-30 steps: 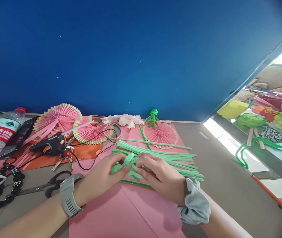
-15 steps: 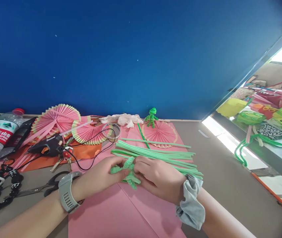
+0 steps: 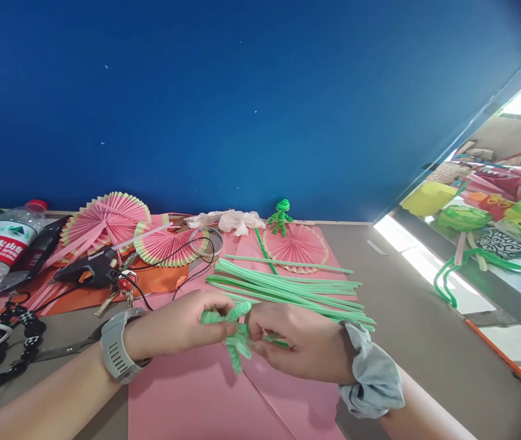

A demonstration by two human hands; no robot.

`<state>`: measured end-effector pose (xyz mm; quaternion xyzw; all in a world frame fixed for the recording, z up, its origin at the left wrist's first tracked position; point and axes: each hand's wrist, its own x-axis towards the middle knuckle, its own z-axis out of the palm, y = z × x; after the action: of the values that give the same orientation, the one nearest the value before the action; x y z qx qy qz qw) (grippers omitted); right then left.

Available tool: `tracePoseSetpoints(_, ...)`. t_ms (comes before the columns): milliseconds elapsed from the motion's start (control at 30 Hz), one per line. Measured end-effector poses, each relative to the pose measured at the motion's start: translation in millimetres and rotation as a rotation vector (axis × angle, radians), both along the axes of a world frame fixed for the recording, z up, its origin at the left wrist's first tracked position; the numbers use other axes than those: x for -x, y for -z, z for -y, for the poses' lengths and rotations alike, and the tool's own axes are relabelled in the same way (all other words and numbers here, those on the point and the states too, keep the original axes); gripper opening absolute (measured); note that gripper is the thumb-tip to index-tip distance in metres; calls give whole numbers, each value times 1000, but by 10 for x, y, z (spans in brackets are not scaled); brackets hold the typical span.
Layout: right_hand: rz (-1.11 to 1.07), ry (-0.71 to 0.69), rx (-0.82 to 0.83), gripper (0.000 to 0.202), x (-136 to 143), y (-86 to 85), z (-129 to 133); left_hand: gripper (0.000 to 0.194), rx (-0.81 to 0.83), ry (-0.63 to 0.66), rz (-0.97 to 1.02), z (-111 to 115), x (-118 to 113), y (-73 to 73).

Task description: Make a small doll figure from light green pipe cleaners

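A light green figure of twisted pipe cleaners [image 3: 238,351] is held above pink paper [image 3: 196,397]. My left hand [image 3: 196,324] pinches its left part between thumb and fingers. On the right side, my right hand [image 3: 288,336] is closed on a green strand of it, with the fingertips curled and partly hidden. Behind my hands lies a bundle of light green pipe cleaners [image 3: 288,284]. A darker green pipe-cleaner figure [image 3: 281,217] stands upright near the blue wall, beside a pink paper fan [image 3: 301,247].
At the left are a water bottle [image 3: 1,244], a black glue gun [image 3: 88,269], keys [image 3: 127,281], a black bead bracelet [image 3: 31,342] and partly covered scissors. More pink fans [image 3: 107,223] lie behind them. A blue wall [image 3: 242,122] closes off the back.
The light green figure has turned and hangs slightly lower. My right hand has shifted slightly right and down, with a green strand now showing under its fingers. My left hand has moved slightly left.
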<state>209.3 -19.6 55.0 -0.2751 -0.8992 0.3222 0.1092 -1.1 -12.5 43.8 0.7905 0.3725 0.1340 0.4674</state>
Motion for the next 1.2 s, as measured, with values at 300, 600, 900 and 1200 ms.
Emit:
tracePoseSetpoints(300, 4, 119, -165, 12, 7, 1, -3, 19, -25, -116, -16, 100, -112, 11)
tracePoseSetpoints(600, -534, 297, 707, 20, 1, 243, -72, 21, 145, -58, 154, 134, -109, -101)
tracePoseSetpoints(900, -539, 333, 577, 27, 108, 378, -48, 24, 185, -181, 263, 123, -90, -7)
tracePoseSetpoints(1200, 259, 290, -331, 14, 161, 227, 51, 14, -378, -447, -62, 136, -119, 128)
